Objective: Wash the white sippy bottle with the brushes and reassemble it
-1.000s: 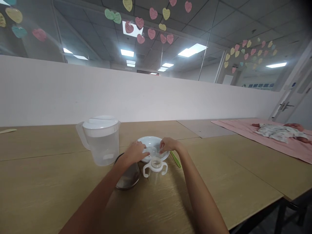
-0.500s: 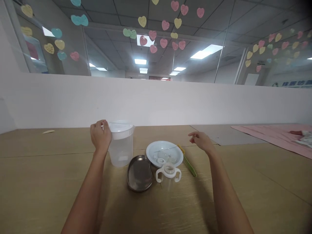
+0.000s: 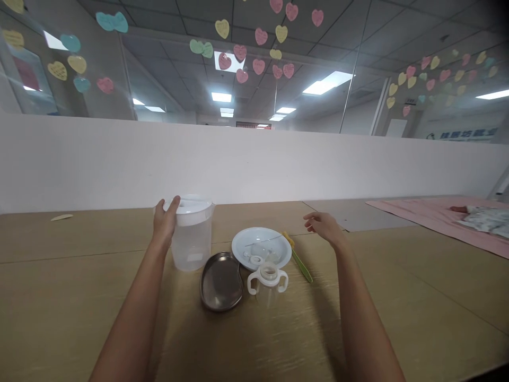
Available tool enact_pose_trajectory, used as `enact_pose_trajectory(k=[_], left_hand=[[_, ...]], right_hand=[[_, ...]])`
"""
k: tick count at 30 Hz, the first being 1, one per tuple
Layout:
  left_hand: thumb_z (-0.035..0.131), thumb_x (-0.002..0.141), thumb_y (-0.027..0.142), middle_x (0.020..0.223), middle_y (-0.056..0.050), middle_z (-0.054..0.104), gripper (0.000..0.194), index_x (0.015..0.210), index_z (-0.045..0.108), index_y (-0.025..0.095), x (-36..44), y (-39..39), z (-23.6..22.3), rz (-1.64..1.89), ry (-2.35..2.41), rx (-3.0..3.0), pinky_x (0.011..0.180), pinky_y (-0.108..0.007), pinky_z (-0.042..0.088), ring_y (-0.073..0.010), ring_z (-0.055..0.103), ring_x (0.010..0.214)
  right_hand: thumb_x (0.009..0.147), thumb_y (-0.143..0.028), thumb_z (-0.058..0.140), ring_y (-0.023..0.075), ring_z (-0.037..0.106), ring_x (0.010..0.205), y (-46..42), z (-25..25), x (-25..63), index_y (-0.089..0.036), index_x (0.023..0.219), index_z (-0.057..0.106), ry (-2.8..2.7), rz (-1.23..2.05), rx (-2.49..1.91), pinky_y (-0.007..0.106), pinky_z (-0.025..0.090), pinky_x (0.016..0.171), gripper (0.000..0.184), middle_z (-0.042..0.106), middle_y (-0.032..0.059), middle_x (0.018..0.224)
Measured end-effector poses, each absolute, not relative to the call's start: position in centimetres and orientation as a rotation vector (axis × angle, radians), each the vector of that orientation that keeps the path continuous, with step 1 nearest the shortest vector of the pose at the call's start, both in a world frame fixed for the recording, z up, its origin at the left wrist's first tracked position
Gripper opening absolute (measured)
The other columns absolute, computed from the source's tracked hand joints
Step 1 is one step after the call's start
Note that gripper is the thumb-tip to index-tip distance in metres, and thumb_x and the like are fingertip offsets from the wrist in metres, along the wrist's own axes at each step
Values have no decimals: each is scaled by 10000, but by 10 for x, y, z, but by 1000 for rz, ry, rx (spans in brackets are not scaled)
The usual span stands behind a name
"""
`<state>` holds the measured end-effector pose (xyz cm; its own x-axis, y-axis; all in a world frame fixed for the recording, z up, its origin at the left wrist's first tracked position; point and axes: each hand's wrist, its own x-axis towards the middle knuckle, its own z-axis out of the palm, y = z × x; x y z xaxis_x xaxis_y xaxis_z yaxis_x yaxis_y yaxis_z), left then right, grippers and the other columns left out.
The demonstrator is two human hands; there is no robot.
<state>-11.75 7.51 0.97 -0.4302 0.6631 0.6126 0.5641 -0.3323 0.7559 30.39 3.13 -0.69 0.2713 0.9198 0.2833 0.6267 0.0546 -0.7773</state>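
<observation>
My left hand [image 3: 164, 220] is closed at the handle side of a translucent plastic pitcher [image 3: 191, 241], its thumb on the rim of the white lid. The pitcher stands upright; its handle is hidden by the hand. My right hand [image 3: 323, 227] hangs above the table with loosely bent, parted fingers and nothing in them. Nearest to it is a bottle brush [image 3: 302, 264] with a green handle and yellow head. Left of the brush, a white bowl [image 3: 242, 240] holds clear and white bottle parts and a thin rod. In front stands a clear baby bottle [image 3: 267, 289] with a white two-handled collar.
A metal kidney dish [image 3: 221, 284] lies between the pitcher and the baby bottle. At the far right a pink cloth [image 3: 413, 212] bears a patterned bundle [image 3: 487, 218]. A low white wall [image 3: 254, 164] with glass above closes off the table's back.
My left hand has shifted its hold, with the thumb now spread onto the pitcher's lid. My right hand's fingers are slightly more curled. The view has turned a little to the right.
</observation>
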Motion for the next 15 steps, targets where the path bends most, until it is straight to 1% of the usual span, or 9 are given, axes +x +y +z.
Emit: enact_pose_trajectory(k=[3, 7, 10, 15], left_hand=[[447, 775, 481, 1282, -122, 476, 606, 1279, 411, 146, -101, 68, 14, 1942, 1741, 1484, 964, -423, 382, -293, 455, 1161], [447, 777, 383, 1323, -94, 445, 552, 1282, 424, 160, -69, 55, 17, 2011, 1691, 1653, 1035, -399, 309, -262, 406, 1213], [451, 762, 349, 1288, -111, 472, 585, 1306, 390, 144, -47, 47, 17, 1950, 1659, 1989, 1024, -406, 306, -272, 410, 1201], [446, 756, 362, 1183, -136, 507, 631, 1331, 336, 127, -26, 37, 16, 1739, 1566, 2477, 957, -434, 343, -298, 444, 1124]], right_hand=[[739, -106, 417, 107, 589, 576, 29, -5, 303, -115, 913, 610, -1433, 405, -1678, 195, 434, 534, 260, 648, 68, 755], [726, -97, 413, 100, 589, 573, 27, -3, 303, -112, 922, 616, -1431, 397, -1686, 187, 432, 535, 283, 651, 65, 754], [722, -96, 414, 96, 588, 568, 29, -4, 305, -113, 926, 617, -1444, 396, -1693, 185, 432, 538, 289, 656, 62, 761], [713, -103, 435, 99, 591, 562, 34, -9, 311, -109, 918, 624, -1442, 423, -1688, 188, 428, 529, 279, 665, 69, 770]])
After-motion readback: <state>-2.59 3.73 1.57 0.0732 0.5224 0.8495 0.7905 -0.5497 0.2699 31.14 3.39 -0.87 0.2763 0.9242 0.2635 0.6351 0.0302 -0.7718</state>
